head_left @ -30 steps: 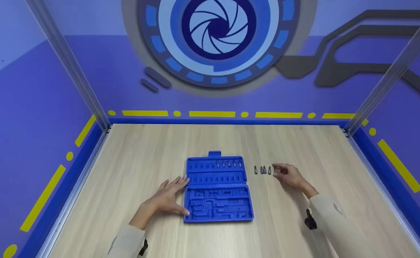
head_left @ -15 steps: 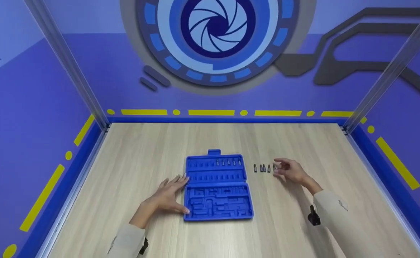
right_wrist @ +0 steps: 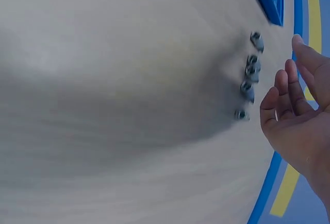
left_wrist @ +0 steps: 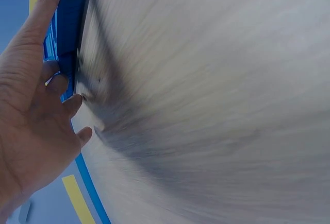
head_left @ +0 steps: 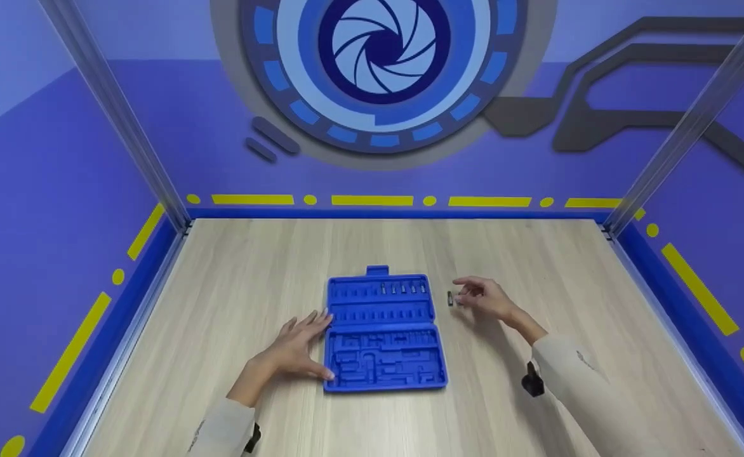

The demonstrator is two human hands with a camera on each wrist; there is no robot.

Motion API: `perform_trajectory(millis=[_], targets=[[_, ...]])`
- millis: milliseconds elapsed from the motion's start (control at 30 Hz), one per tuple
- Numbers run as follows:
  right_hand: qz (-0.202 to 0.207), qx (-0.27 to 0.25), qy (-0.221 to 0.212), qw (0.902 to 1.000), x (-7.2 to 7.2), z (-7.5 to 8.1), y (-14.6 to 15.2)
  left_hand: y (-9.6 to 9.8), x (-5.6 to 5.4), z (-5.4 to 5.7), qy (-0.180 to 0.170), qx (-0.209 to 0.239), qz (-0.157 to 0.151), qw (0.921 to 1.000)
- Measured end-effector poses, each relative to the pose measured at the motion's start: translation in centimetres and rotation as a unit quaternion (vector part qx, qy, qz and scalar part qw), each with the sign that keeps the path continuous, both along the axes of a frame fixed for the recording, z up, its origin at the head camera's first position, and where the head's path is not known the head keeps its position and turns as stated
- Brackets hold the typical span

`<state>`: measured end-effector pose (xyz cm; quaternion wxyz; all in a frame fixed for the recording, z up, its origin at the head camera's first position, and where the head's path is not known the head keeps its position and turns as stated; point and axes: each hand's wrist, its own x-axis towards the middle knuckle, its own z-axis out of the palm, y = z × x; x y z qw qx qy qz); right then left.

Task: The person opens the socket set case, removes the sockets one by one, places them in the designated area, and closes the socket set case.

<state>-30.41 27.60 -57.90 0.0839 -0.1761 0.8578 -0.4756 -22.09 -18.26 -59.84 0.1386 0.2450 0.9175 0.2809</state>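
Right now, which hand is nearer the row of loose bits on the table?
Right. The right hand hovers over the loose bits; the left hand rests against the blue tool case, on its far side.

Relaxed right hand (right_wrist: 299, 126) beside four blurred, seemingly loose bits (right_wrist: 248, 74).

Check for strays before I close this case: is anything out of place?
Yes. Several small sockets lie loose on the table, right of the open blue case, by the right hand; many slots look empty.
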Motion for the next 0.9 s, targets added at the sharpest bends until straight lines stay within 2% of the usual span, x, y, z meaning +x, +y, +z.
perform_trajectory(millis=[233,467,733,900], targets=[[0.025,-0.015,-0.002,0.9996,-0.2,-0.1,-3.0,0.0,0.0,-0.2,-0.006,-0.001,0.001,1.0000],[0.038,-0.001,0.028,0.9989,-1.4,-0.3,-6.5,-0.1,0.0,-0.1,0.001,-0.001,-0.001,1.0000],[0.072,0.002,0.036,0.9968,-2.1,-0.7,-9.8,-0.1,0.0,-0.1,-0.001,-0.001,-0.001,1.0000],[0.087,0.003,0.068,0.9939,-2.5,-1.1,-11.4,-0.2,0.0,-0.3,-0.001,-0.001,0.002,1.0000]])
